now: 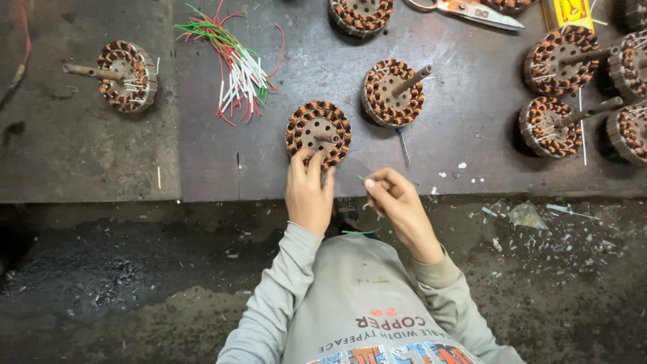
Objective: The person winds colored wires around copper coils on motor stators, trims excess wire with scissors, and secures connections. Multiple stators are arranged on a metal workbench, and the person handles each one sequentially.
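Stator [318, 133] on table [465, 162]: left hand [309, 192] fingers grip its rim; right hand [397, 202] fingers pinch green wire [362, 178].

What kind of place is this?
Likely a small motor-winding or repair workshop: copper-wound stators on a worn metal bench, cut coloured wire sleeves, scissors, scraps on a grimy floor.

Scissors [472, 10] and two wound stators [360, 13] [630, 131] are cut off by the picture's edges.
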